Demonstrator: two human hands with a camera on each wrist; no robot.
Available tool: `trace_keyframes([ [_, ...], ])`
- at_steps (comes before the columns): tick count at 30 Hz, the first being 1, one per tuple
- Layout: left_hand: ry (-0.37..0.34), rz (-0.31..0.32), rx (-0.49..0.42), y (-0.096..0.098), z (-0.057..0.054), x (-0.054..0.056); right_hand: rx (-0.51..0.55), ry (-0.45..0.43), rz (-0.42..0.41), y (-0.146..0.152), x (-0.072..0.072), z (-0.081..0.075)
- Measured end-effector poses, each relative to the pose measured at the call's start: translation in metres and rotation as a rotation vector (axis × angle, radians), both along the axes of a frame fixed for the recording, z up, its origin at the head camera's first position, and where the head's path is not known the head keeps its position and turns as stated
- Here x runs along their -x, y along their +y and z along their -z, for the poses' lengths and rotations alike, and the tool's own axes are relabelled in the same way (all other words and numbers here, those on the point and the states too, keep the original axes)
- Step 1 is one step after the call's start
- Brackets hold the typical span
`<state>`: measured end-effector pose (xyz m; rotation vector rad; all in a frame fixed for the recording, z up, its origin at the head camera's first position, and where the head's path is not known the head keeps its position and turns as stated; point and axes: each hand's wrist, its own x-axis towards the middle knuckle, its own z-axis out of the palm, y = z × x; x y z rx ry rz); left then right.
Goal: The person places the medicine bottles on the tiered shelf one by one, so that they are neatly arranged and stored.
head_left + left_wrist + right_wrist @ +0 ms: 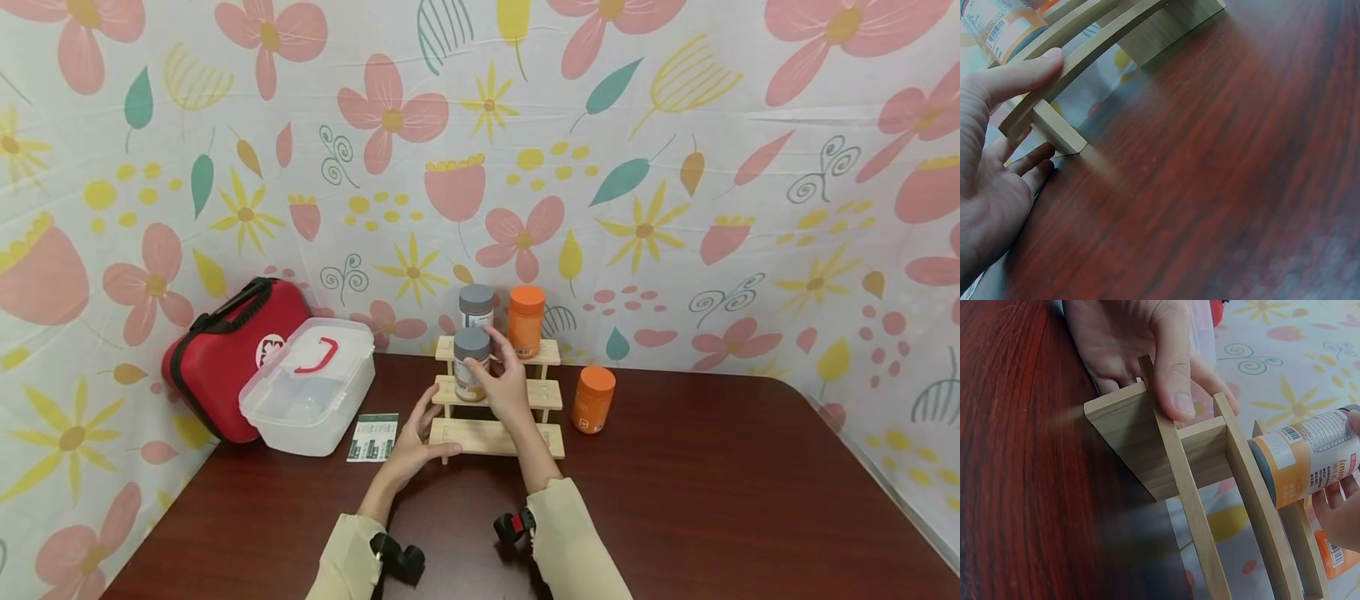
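A three-step wooden rack [480,437] stands on the dark table. My left hand [411,452] grips its left end, with the thumb [1044,67] on the lowest step and the other fingers around the side. My right hand [507,388] holds a grey-lidded bottle [468,382] upright at the middle step, thumb and fingers on either side of it. In the right wrist view, the base of this bottle [1310,456] is right at the step, its orange and white label facing out. On the top step, another grey-lidded bottle [477,300] stands beside an orange bottle [527,321].
A second orange bottle [594,402] stands on the table right of the rack. To the left are a white and green card [373,437], a clear plastic box [307,392] with a red handle, and a red case [225,358]. A flowered cloth [660,250] hangs behind the table.
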<state>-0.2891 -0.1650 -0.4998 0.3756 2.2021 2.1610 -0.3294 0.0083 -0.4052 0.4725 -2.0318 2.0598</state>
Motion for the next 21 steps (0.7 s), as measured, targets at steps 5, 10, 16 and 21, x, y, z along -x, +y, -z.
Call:
trace_keyframes([
  [5, -0.003, 0.002, -0.006, 0.000, 0.001, 0.000, -0.002, -0.002, 0.002, 0.002, -0.005, -0.005],
  [10, 0.005, 0.007, -0.006, 0.001, 0.001, 0.000, -0.038, -0.017, 0.011, 0.004, -0.021, -0.020],
  [16, 0.005, -0.001, 0.003, 0.001, 0.001, 0.001, -0.045, -0.009, 0.006, 0.006, -0.025, -0.025],
  [21, 0.015, -0.014, 0.015, 0.000, 0.000, 0.000, -0.023, 0.019, 0.008, 0.010, -0.018, -0.019],
])
